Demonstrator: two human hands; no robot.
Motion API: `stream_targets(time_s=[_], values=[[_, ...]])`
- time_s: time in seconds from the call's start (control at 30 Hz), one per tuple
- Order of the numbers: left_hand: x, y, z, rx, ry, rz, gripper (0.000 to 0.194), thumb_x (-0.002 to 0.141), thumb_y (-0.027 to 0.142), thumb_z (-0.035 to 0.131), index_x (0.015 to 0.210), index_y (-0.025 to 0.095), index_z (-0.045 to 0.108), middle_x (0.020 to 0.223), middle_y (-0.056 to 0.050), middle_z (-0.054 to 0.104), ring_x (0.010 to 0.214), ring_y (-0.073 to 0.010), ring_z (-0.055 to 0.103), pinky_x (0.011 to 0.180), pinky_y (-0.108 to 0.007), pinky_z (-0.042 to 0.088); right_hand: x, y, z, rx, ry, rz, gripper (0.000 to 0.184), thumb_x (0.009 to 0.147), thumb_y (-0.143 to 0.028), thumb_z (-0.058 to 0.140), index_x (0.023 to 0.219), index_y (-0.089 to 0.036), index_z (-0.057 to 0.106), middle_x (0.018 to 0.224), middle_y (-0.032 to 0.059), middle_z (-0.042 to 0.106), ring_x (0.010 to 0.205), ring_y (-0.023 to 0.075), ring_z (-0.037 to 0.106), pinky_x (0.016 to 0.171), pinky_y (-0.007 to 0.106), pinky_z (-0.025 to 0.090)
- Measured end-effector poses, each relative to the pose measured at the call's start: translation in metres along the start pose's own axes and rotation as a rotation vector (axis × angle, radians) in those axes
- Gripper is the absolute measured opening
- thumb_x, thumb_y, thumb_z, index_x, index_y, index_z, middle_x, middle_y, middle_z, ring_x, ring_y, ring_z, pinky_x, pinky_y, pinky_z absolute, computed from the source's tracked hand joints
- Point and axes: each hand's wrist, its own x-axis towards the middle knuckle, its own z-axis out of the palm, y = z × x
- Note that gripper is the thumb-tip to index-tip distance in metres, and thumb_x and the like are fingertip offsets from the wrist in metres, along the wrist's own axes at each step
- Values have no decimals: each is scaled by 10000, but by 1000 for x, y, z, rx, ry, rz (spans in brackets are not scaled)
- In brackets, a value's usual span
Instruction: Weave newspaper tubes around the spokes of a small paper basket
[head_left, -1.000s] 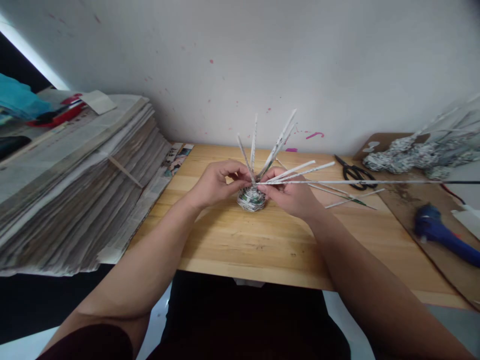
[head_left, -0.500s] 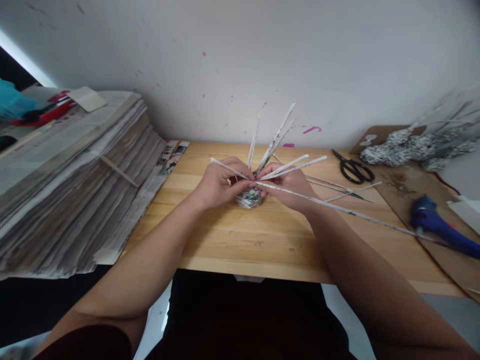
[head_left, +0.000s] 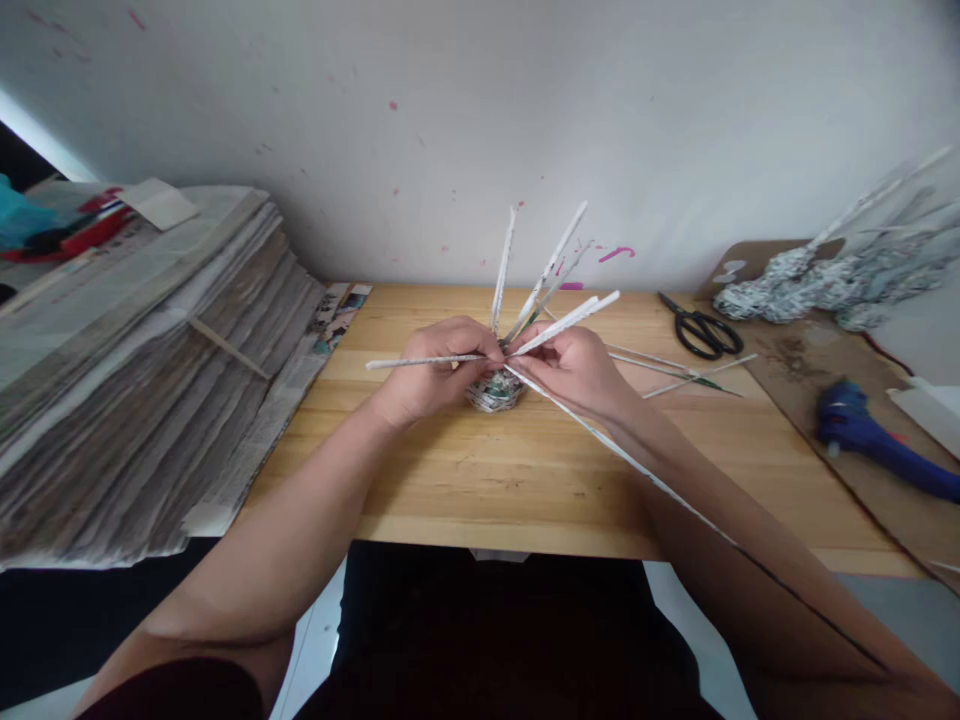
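Note:
A small woven piece of rolled newspaper (head_left: 495, 392) stands on the wooden table, several paper sticks fanning up and outward from its top. My left hand (head_left: 439, 370) pinches at its upper left edge, where one paper stick (head_left: 420, 361) runs out leftward across the hand. From the right, my right hand (head_left: 574, 365) is closed around the base of a long rolled paper stick (head_left: 637, 465), which trails down over my right forearm. Both sets of fingertips nearly meet at the top of the weave, and they hide the exact crossing of the sticks.
On the left rises a tall stack of newspapers (head_left: 172, 380). Black scissors (head_left: 701, 328) and loose paper sticks (head_left: 675, 372) lie to the right. Beyond them are a blue glue gun (head_left: 885, 440) on cardboard (head_left: 787, 380) and more woven paper pieces (head_left: 810, 285).
The left-hand stick has swung down from slanting to nearly level. The long stick on the right has dropped lower, onto my forearm. The view has shifted slightly.

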Motion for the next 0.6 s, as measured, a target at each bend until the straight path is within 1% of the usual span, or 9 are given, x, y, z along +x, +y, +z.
stream_targets(time_s=[0.13, 0.23, 0.33, 0.4, 0.43, 0.5, 0.57, 0.6], values=[[0, 0, 0, -59, 2, -42, 83, 920, 180, 698, 844, 170, 728, 819, -52, 736, 765, -153, 674, 734, -283, 522, 1, 1, 3, 125, -6, 21, 182, 804, -360, 772, 849, -197, 704, 796, 21, 714, 716, 167, 644, 672, 317, 503], [-1, -2, 3, -138, 7, -124, 128, 924, 263, 722, 847, 160, 719, 768, -44, 710, 686, -138, 643, 647, -262, 501, -1, -2, 6, 179, 0, 18, 253, 781, -418, 815, 843, -199, 705, 788, 19, 711, 713, 162, 637, 649, 302, 494], [-4, -5, 7, -220, 41, -232, 198, 907, 343, 754, 948, 158, 701, 762, -31, 701, 634, -124, 624, 594, -243, 489, -2, -5, 9, 167, 20, -9, 287, 781, -452, 830, 832, -199, 705, 772, 16, 703, 693, 152, 620, 630, 292, 483], [-4, -5, 10, -250, 64, -262, 261, 893, 368, 769, 1028, 160, 690, 791, -32, 712, 632, -122, 626, 586, -236, 489, -3, -4, 11, 142, 40, -46, 285, 797, -457, 820, 832, -197, 706, 765, 12, 699, 679, 145, 609, 620, 286, 475], [-5, -5, 10, -241, 71, -261, 262, 891, 368, 769, 1029, 159, 691, 797, -33, 714, 633, -120, 623, 587, -233, 487, -3, -4, 12, 119, 52, -66, 275, 808, -449, 811, 833, -196, 707, 759, 10, 698, 671, 142, 604, 617, 285, 471], [-5, -3, 10, -179, 77, -230, 203, 907, 346, 750, 955, 155, 700, 773, -29, 701, 630, -113, 605, 591, -230, 476, -2, -3, 12, 66, 66, -100, 245, 826, -422, 797, 827, -191, 714, 754, 11, 698, 668, 142, 602, 626, 288, 474], [-5, -1, 9, -98, 79, -182, 166, 928, 314, 722, 889, 155, 694, 745, -19, 683, 628, -107, 588, 604, -229, 467, -1, -2, 11, 42, 59, -116, 214, 836, -394, 786, 820, -189, 723, 775, 20, 711, 700, 152, 621, 659, 299, 489], [-5, 0, 8, -70, 80, -159, 155, 939, 301, 709, 887, 157, 691, 740, -15, 678, 628, -106, 585, 612, -230, 467, -1, -1, 10, 39, 48, -119, 194, 842, -375, 775, 820, -189, 727, 796, 26, 721, 723, 159, 634, 679, 304, 497]])
